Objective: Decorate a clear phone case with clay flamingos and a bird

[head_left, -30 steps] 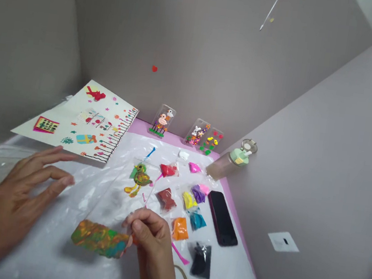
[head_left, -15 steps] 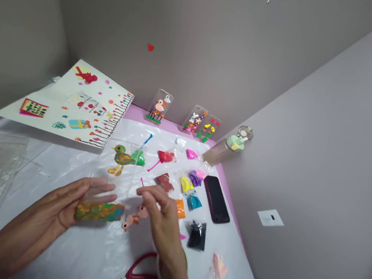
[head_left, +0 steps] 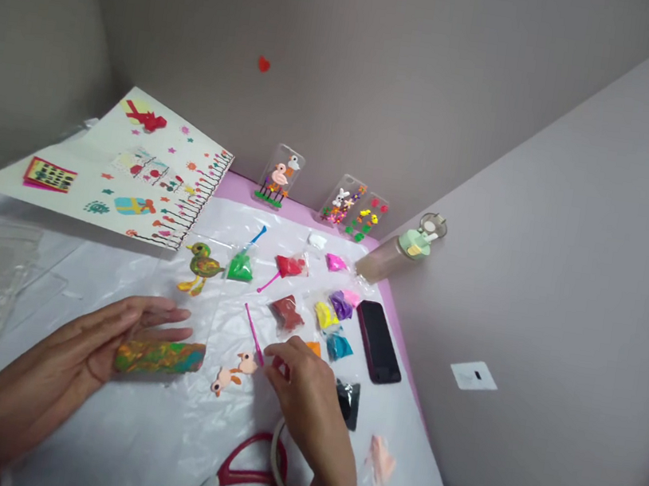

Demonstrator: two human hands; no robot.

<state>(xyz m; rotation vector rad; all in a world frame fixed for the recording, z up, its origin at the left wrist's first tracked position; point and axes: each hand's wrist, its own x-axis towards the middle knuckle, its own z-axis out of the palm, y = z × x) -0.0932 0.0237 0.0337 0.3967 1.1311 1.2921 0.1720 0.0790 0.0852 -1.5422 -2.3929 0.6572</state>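
A marbled green-and-orange clay roll (head_left: 159,357) is being cradled across the palm and fingers of the left hand (head_left: 87,338), which is being kept wide open on a plastic sheet (head_left: 131,280). The right hand (head_left: 309,394) is being held low with its fingers curled, though whether anything is being gripped cannot be told. A pink clay bird shape (head_left: 233,377) and a magenta plastic stick (head_left: 254,334) are being left lying just beside that hand, with a bag of black clay (head_left: 347,403) at its far side. Red-handled scissors (head_left: 243,477) are lying nearby.
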